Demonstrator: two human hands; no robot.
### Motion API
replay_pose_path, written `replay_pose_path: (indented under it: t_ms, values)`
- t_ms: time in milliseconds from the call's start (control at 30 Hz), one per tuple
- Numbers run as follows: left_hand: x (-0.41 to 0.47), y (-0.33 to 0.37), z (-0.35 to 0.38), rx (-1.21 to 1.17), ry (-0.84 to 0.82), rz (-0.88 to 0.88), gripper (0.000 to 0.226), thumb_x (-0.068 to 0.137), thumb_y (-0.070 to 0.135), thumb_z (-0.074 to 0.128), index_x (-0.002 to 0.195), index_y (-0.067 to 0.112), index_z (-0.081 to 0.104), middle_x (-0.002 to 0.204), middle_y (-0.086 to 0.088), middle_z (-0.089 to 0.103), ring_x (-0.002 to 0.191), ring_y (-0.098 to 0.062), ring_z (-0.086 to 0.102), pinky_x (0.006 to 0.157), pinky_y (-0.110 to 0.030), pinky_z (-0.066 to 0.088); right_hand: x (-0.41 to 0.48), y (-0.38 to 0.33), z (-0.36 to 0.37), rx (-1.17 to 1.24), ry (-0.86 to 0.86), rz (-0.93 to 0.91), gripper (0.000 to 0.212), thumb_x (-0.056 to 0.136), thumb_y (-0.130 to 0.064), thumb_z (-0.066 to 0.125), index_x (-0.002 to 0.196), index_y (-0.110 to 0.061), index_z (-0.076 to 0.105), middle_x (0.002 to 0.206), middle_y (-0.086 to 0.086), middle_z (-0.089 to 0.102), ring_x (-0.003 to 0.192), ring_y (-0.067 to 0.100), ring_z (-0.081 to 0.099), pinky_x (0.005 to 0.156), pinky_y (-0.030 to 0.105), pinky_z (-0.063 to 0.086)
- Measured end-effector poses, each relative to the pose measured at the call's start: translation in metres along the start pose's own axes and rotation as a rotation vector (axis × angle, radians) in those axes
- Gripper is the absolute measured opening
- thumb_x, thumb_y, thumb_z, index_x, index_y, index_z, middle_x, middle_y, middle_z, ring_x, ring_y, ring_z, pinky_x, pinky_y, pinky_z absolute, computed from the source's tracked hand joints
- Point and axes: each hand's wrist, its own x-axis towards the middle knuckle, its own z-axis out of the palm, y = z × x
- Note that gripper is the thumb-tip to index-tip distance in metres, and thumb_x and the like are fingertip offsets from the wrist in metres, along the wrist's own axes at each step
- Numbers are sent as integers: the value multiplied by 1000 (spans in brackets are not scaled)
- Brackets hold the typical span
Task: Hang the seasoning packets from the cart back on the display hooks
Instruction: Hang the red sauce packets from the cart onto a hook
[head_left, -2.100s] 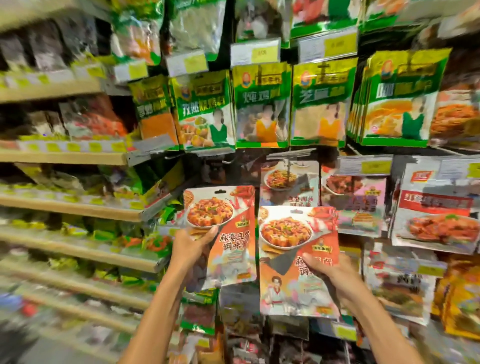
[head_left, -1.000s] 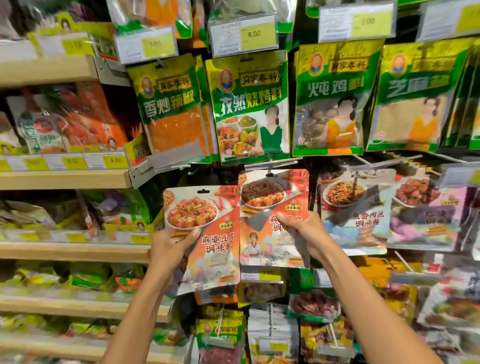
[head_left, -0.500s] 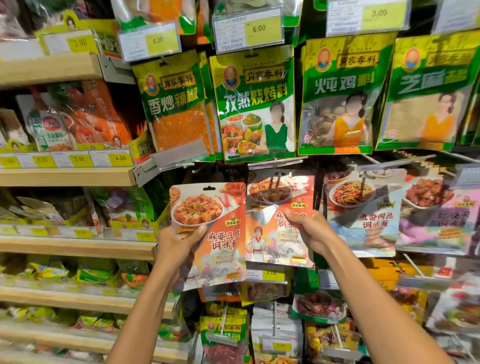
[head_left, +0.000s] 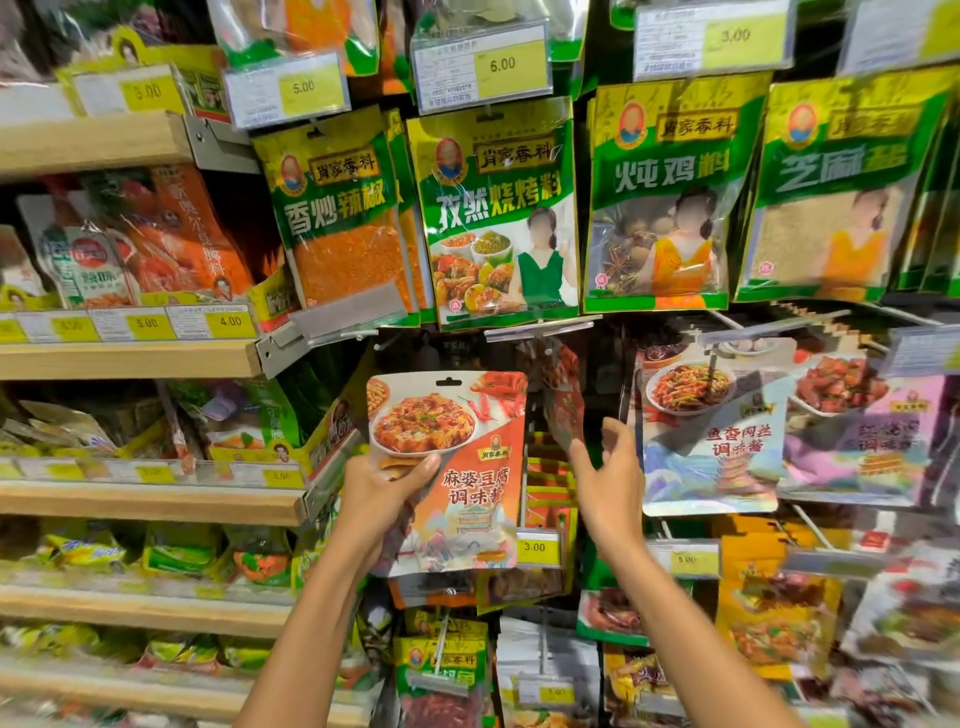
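Holding the orange packet (head_left: 452, 467) upright by its lower left corner, the left hand (head_left: 382, 499) presses its thumb across the front and curls the rest behind, a grip that leaves the punched slot on the top edge free for a hook (head_left: 540, 332). That packet sits below the hook and a little to its left, facing outward, not yet hung. From the hook dangles a hung packet (head_left: 563, 405), twisted nearly edge-on. Below the hook and just to its right, the right hand (head_left: 610, 493) has its fingers (head_left: 615, 441) spread and relaxed, gripping nothing, close beside the twisted packet's lower edge; whether a fingertip touches it is unclear. A green packet (head_left: 498, 218) hangs directly above the hook, and a price tag (head_left: 535, 546) marked 3.00 sits well below it. The free hand looks placed to steady the twisted one so the next slot can slide on behind the tip
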Motion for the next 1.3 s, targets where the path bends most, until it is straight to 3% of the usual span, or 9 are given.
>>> replay_pose_path:
  t_ms: [67, 200, 267, 367, 500, 633, 833, 933, 1300]
  values:
    - [-3, 2, 10, -22, -33, -25, 17, 76, 10, 75, 91, 19, 71, 82, 5, 75, 74, -10, 70, 61, -19, 55, -26, -5, -4, 149, -100, -52, 47, 85, -41, 66, 124, -21, 49, 118, -9, 56, 110, 9, 55, 91, 25, 44]
    - [-11, 11, 42, -47, -95, -79, 14, 76, 12, 76, 90, 11, 73, 76, -1, 75, 62, -13, 67, 51, -21, 52, -32, -19, -12, 431, -422, 118, 41, 67, -42, 75, 99, -16, 67, 94, 2, 75, 88, 17, 71, 71, 24, 56]
    - [-13, 19, 55, -12, -128, -48, 14, 77, 13, 76, 89, 8, 73, 74, 1, 74, 60, -7, 66, 52, -17, 50, -25, -19, -16, 462, -406, 151, 34, 68, -33, 77, 94, -11, 68, 90, 6, 75, 86, 22, 72, 72, 30, 57]
    - [-11, 42, 57, 144, -100, 58, 10, 81, 18, 73, 87, 10, 73, 78, -1, 74, 69, -14, 69, 62, -30, 54, -13, -14, -22, 524, -361, 186, 25, 73, -21, 76, 91, -7, 67, 84, 6, 75, 80, 21, 72, 67, 30, 56]
    - [6, 106, 34, 340, 351, 380, 16, 91, 27, 60, 83, 18, 71, 71, 9, 70, 67, -4, 67, 67, -24, 53, 3, -14, -23, 458, -303, 165, 4, 82, -13, 72, 82, -12, 68, 77, 2, 74, 69, 15, 70, 60, 24, 53]
    - [39, 185, 33, 393, 501, 704, 19, 94, 22, 50, 93, 13, 68, 81, 8, 69, 76, -7, 65, 72, -21, 49, 18, -17, -21, 402, -291, 171, 6, 84, -11, 70, 80, -12, 66, 79, 5, 72, 72, 18, 68, 69, 32, 55]
    - [93, 240, 67, 776, 516, 1023, 33, 96, 15, 41, 126, 5, 53, 124, -11, 57, 116, -24, 51, 101, -11, 23, 33, -12, -16, 399, -257, 214, 8, 83, -10, 70, 77, -6, 66, 76, 9, 71, 69, 21, 67, 66, 32, 52]
    - [113, 249, 77, 986, 503, 1096, 43, 99, 23, 34, 139, 8, 40, 142, -12, 42, 132, -25, 38, 112, -30, 24, 40, -8, -15, 392, -238, 234, 10, 82, -9, 71, 74, -7, 66, 70, 5, 70, 63, 17, 65, 58, 27, 49]
    - [141, 247, 89, 1230, 409, 1126, 47, 100, 30, 26, 137, 6, 42, 140, -15, 44, 131, -26, 40, 108, -36, 24, 58, 3, -11, 452, -267, 333, 7, 83, -6, 70, 80, 0, 68, 78, 14, 74, 76, 29, 69, 74, 41, 55]
